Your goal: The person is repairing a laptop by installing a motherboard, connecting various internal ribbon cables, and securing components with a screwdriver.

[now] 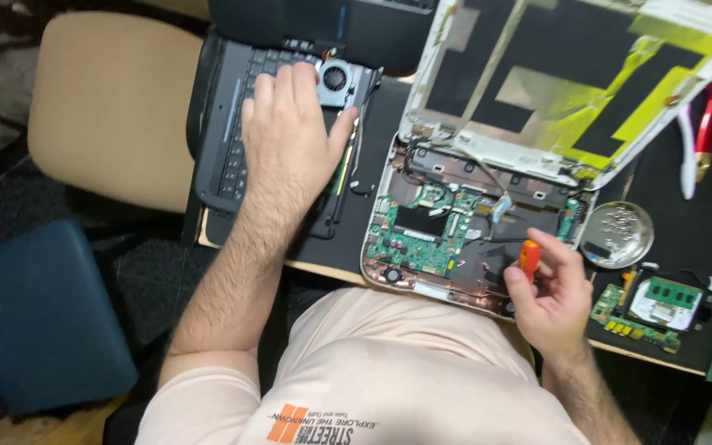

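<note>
Screwdriver (529, 257) work comes first, nearest us: our right hand (550, 297) is closed around its orange handle, tip down in the opened laptop base (455, 239) on the bench (686, 222). We judge it best to keep the shaft upright and seated before turning, clear of the green circuit board (414, 243). The screw dish (616, 234) sits just beside it. Farther off, our left hand (290, 132) lies spread, fingers apart, on the black keyboard (232, 140) touching the cooling fan (335, 80).
</note>
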